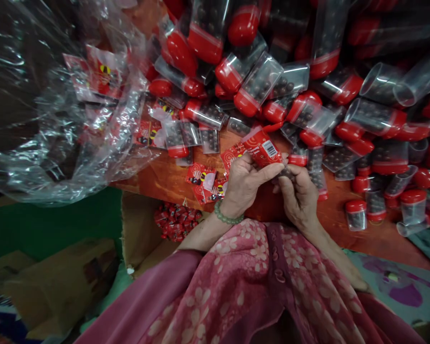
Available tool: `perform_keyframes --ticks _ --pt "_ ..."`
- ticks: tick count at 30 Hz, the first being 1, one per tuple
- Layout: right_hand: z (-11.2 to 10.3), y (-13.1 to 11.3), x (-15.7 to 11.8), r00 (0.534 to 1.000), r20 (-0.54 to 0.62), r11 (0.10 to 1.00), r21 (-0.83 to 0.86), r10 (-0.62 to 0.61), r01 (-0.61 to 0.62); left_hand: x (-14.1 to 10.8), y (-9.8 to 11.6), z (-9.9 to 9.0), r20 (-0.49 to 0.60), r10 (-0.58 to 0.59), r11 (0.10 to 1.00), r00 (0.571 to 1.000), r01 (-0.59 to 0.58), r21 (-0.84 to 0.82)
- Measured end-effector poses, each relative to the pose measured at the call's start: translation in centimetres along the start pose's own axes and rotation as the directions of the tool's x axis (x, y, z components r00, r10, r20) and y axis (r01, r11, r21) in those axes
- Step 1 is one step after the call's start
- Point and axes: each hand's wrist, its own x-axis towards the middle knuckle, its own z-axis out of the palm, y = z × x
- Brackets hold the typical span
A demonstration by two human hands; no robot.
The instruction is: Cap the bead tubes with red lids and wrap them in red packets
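Note:
A red printed wrapper (261, 147) with a white barcode is pinched in my left hand (244, 184), which wears a green bead bracelet (229, 213). My right hand (298, 193) is closed at the wrapper's lower right end, its fingers round a small dark, clear-sided piece (285, 173) that touches my left thumb. How much of that piece is inside the wrapper cannot be made out. More red wrappers (201, 177) lie flat on the table left of my hands. Clear containers with red caps and dark beads (260, 81) are heaped just beyond my hands.
A large clear plastic bag (57, 129) with red wrappers covers the left of the reddish table (157, 184). Below the table edge, a cardboard box (139, 229) holds many small red packets (175, 220). Capped containers (356, 215) stand near the right edge.

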Motion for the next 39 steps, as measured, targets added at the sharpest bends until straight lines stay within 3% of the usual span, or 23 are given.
perform_keyframes --ticks 4,10,17,24,32,39 --pt "-0.2 0.0 0.0 0.998 -0.017 0.991 -0.121 -0.066 0.063 0.0 -0.2 0.2 -0.014 0.012 1.0 1.0 -0.011 0.02" --pt "-0.4 -0.4 0.3 0.996 0.077 0.996 0.075 0.039 -0.045 -0.1 -0.9 -0.3 0.039 0.028 0.999 0.999 -0.029 0.044" --pt "-0.7 -0.5 0.5 0.994 0.098 0.99 0.121 0.058 -0.07 -0.6 -1.2 -0.4 0.111 0.028 0.997 0.993 -0.036 0.073" --pt "-0.7 -0.7 0.3 0.998 0.065 1.0 0.017 -0.024 0.023 -0.7 -1.0 0.2 0.041 0.016 0.995 0.999 -0.02 0.095" --pt "-0.6 -2.0 0.6 0.958 0.215 0.925 0.289 0.188 -0.246 -1.2 -0.9 0.5 0.031 0.04 0.999 0.999 -0.04 -0.01" --pt "0.0 -1.3 -0.2 0.995 0.033 0.983 0.159 0.09 -0.094 -1.5 -2.0 1.0 -0.006 0.037 0.999 0.999 -0.037 0.028"
